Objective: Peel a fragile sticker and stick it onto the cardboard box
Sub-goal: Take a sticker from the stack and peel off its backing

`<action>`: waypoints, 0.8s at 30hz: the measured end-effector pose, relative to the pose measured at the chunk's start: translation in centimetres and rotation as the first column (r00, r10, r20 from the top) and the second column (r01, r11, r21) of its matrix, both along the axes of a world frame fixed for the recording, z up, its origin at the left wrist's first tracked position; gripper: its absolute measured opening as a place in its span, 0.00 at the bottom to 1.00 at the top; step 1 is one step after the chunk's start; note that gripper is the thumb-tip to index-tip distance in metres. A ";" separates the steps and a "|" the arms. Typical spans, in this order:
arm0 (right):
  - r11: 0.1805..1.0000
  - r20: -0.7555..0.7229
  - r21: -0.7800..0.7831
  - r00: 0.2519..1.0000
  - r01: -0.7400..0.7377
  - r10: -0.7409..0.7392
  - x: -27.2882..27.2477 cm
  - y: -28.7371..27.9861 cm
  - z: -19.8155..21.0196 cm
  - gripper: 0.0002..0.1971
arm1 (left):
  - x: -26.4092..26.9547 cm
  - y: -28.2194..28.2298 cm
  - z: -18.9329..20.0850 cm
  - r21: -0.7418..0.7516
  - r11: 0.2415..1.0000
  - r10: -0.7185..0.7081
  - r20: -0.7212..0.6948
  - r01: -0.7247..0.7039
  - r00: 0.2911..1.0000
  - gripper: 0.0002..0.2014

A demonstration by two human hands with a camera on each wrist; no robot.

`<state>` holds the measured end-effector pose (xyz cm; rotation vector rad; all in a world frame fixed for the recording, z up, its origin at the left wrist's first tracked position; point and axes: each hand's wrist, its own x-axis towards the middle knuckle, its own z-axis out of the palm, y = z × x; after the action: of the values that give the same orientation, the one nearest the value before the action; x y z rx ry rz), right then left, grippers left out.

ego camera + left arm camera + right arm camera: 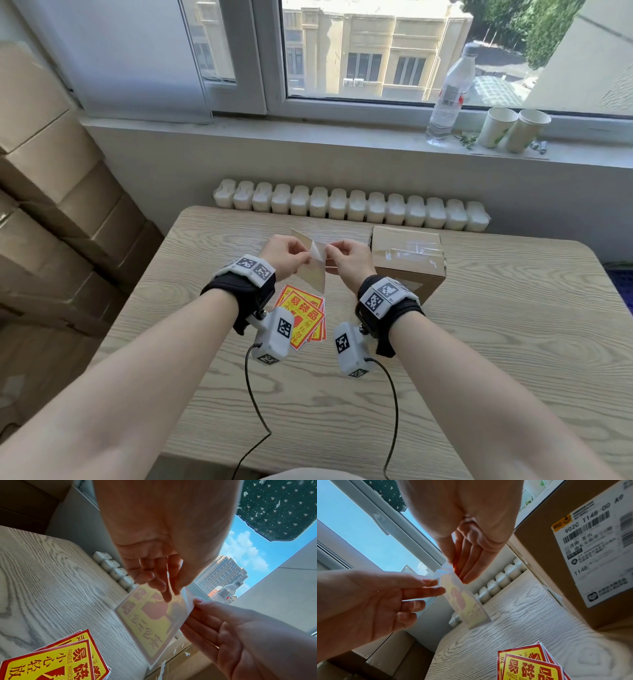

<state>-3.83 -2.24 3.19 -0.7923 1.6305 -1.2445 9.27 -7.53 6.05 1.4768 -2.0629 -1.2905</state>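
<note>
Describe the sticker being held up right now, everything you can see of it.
The sticker is a square sheet held in the air above the table, seen from its pale back, the yellow and red fragile print showing through faintly. The left hand and right hand pinch its top corner, where a thin white layer is lifting away. It hangs tilted, corner down.

A wood-grain table (479,359) is seen below a window (376,51). A white radiator (349,207) is set along the far wall, behind the table. On the sill, far right, a plastic bottle (448,99) is stood upright, with two paper cups (513,128) just beside it. Brown cartons (51,192) are stacked at the left.
</note>
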 end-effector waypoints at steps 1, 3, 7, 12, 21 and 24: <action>1.000 -0.010 0.000 1.000 0.005 -0.005 0.1 -0.1 0.1 0.10 | 0.0 0.0 0.1 0.003 1.000 0.008 -0.001 -0.008 1.000 0.07; 1.000 -0.033 -0.004 0.999 -0.007 0.006 0.5 0.0 0.2 0.08 | -0.3 0.2 0.3 0.017 0.999 0.033 -0.025 -0.033 0.999 0.04; 0.998 -0.095 -0.024 0.994 -0.054 0.051 1.1 0.2 0.7 0.08 | -0.8 0.4 0.9 0.057 0.997 0.060 -0.023 -0.059 0.998 0.11; 0.998 -0.110 -0.037 0.992 -0.058 0.054 1.0 0.3 1.2 0.06 | -0.8 0.5 1.2 0.043 0.998 0.056 -0.057 -0.053 0.997 0.09; 0.994 -0.102 -0.070 0.990 0.088 -0.095 0.2 -0.1 1.5 0.10 | 0.6 -0.6 1.3 -0.024 0.991 0.126 -0.075 -0.128 0.989 0.06; 0.990 -0.057 -0.080 0.991 0.116 -0.121 -0.1 -0.2 1.9 0.07 | 0.9 -1.1 1.4 -0.025 0.988 0.153 -0.089 -0.155 0.984 0.07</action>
<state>-3.93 -2.48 5.09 -0.7980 1.7086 -1.3856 10.21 -8.63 7.46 1.5061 -1.8665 -1.2336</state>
